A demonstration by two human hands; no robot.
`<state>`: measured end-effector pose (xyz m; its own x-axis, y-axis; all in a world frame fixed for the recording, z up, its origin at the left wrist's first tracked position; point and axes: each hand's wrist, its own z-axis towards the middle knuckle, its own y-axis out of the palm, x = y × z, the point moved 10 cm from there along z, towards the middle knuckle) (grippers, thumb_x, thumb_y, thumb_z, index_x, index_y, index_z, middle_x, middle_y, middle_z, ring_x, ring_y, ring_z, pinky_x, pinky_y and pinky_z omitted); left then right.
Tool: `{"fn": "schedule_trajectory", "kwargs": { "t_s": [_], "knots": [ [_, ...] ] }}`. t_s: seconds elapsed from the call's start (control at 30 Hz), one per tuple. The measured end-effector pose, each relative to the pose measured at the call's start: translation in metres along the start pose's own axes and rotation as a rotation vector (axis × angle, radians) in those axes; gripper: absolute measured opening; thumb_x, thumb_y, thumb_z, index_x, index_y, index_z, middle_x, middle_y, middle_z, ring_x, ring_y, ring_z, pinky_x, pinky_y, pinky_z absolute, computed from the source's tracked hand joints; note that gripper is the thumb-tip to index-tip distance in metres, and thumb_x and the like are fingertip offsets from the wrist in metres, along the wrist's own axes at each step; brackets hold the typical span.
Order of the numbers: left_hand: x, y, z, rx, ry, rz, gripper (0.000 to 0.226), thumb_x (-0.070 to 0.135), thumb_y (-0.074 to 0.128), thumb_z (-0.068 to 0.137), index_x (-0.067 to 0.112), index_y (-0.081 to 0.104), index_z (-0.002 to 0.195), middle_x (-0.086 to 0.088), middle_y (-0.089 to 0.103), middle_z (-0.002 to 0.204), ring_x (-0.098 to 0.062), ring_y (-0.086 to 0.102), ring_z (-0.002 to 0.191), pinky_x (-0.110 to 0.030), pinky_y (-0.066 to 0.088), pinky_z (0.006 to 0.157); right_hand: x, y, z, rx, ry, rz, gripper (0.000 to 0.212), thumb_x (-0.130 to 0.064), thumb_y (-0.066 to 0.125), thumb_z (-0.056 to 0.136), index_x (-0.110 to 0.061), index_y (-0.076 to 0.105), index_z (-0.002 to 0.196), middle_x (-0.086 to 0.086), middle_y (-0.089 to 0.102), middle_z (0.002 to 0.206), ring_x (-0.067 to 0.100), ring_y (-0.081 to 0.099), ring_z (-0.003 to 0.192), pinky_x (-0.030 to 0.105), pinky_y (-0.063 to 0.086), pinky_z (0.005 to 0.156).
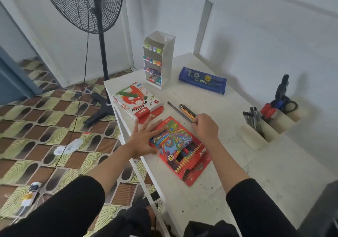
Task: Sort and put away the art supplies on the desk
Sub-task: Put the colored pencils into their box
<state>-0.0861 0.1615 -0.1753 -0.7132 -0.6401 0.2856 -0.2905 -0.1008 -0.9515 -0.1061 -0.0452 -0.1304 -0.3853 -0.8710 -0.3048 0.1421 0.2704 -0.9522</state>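
head view: my left hand (144,138) lies spread flat on the colour pencil box (184,154) at 6 o'clock on the bench (237,172), pinning it steady. my right hand (206,127), at the box's 1 o'clock, curls its fingers round the loose pencils (183,111), gathering them.

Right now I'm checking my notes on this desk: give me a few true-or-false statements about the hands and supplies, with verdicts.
1. The left hand lies flat, fingers spread, on the coloured pencil box. True.
2. The right hand holds the scissors. False: its fingers curl at the near ends of the loose pencils; the scissors stand in the organiser.
3. The blue pencil case lies on the floor. False: it lies on the desk.
4. The oil pastels box lies by the desk's left edge. True.
5. The marker rack lies on its side. False: it stands upright.
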Motion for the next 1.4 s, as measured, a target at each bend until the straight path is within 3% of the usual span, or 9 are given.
{"fn": "schedule_trajectory", "kwargs": {
  "t_s": [0.13, 0.23, 0.37, 0.5, 0.7, 0.97, 1.1, 1.2, 1.4],
  "knots": [
    [0.003, 0.0, -0.001, 0.01, -0.044, 0.0, 0.101, 0.075, 0.031, 0.057, 0.042, -0.01, 0.142, 0.015, -0.009, 0.156, -0.01, -0.036, 0.134, -0.04, -0.043, 0.094, 0.033, -0.02, -0.026, 0.031, 0.09, 0.229, 0.01, -0.02, 0.059, 0.089, -0.012, 0.066, 0.091, 0.003, 0.066, 0.087, 0.02, 0.059, 0.077, 0.027, 0.043, 0.061],
    [0.002, 0.001, -0.001, 0.019, -0.082, -0.014, 0.101, 0.079, 0.027, 0.057, 0.041, -0.01, 0.142, 0.01, -0.007, 0.159, -0.011, -0.034, 0.136, -0.049, -0.035, 0.102, 0.072, -0.037, -0.058, 0.05, 0.166, 0.375, 0.004, -0.019, 0.065, 0.087, -0.015, 0.066, 0.086, 0.001, 0.068, 0.083, 0.018, 0.061, 0.078, 0.029, 0.047, 0.067],
    [0.004, -0.003, 0.0, 0.094, -0.089, -0.062, 0.102, 0.095, 0.002, 0.058, 0.041, -0.003, 0.145, 0.014, -0.003, 0.157, -0.012, -0.028, 0.14, -0.048, -0.031, 0.106, 0.124, -0.048, -0.106, 0.001, 0.259, 0.385, 0.01, -0.02, 0.069, 0.083, -0.023, 0.062, 0.077, -0.008, 0.063, 0.076, 0.015, 0.06, 0.079, 0.029, 0.045, 0.071],
    [0.004, -0.005, -0.003, 0.15, -0.187, -0.014, 0.101, 0.093, -0.012, 0.058, 0.047, 0.007, 0.146, 0.014, 0.003, 0.159, -0.008, -0.029, 0.139, -0.045, -0.031, 0.107, 0.154, -0.052, -0.141, -0.075, 0.328, 0.373, 0.01, -0.02, 0.071, 0.083, -0.023, 0.064, 0.076, -0.008, 0.064, 0.077, 0.014, 0.061, 0.081, 0.032, 0.046, 0.072],
    [0.001, -0.002, -0.002, 0.136, -0.261, 0.037, 0.086, 0.085, 0.0, 0.067, 0.051, 0.009, 0.145, 0.014, 0.005, 0.159, -0.012, -0.026, 0.141, -0.048, -0.027, 0.109, 0.171, -0.04, -0.169, -0.232, 0.402, 0.39, 0.005, -0.02, 0.069, 0.084, -0.02, 0.066, 0.08, -0.002, 0.065, 0.081, 0.012, 0.058, 0.078, 0.029, 0.043, 0.065],
    [0.0, -0.003, -0.001, 0.136, -0.268, 0.067, 0.084, 0.084, 0.0, 0.068, 0.051, 0.009, 0.146, 0.013, 0.006, 0.159, -0.012, -0.025, 0.141, -0.051, -0.024, 0.11, 0.176, -0.03, -0.168, -0.312, 0.424, 0.374, 0.006, -0.02, 0.069, 0.085, -0.021, 0.064, 0.081, 0.003, 0.067, 0.086, 0.017, 0.061, 0.078, 0.029, 0.046, 0.065],
    [0.001, -0.002, -0.002, 0.124, -0.27, 0.076, 0.083, 0.083, -0.001, 0.068, 0.052, 0.005, 0.145, 0.012, 0.005, 0.159, -0.011, -0.027, 0.139, -0.05, -0.025, 0.11, 0.158, -0.034, -0.164, -0.245, 0.386, 0.337, 0.006, -0.028, 0.068, 0.084, -0.029, 0.064, 0.08, -0.009, 0.064, 0.08, 0.008, 0.058, 0.075, 0.026, 0.045, 0.063],
    [0.001, -0.002, -0.002, 0.129, -0.273, 0.081, 0.082, 0.083, -0.002, 0.068, 0.053, 0.004, 0.144, 0.013, 0.005, 0.159, -0.009, -0.028, 0.138, -0.049, -0.026, 0.109, 0.125, -0.041, -0.155, -0.083, 0.3, 0.312, 0.007, -0.029, 0.066, 0.086, -0.031, 0.064, 0.08, -0.018, 0.06, 0.076, 0.001, 0.055, 0.071, 0.021, 0.037, 0.056],
    [0.003, -0.002, -0.002, 0.136, -0.271, 0.064, 0.081, 0.082, -0.001, 0.069, 0.053, 0.004, 0.144, 0.012, 0.007, 0.159, -0.012, -0.021, 0.142, -0.05, -0.024, 0.11, 0.074, -0.017, -0.131, 0.068, 0.162, 0.248, 0.014, -0.032, 0.062, 0.089, -0.024, 0.067, 0.1, -0.009, 0.055, 0.096, 0.009, 0.047, 0.091, 0.023, 0.035, 0.059]
  ]
}}
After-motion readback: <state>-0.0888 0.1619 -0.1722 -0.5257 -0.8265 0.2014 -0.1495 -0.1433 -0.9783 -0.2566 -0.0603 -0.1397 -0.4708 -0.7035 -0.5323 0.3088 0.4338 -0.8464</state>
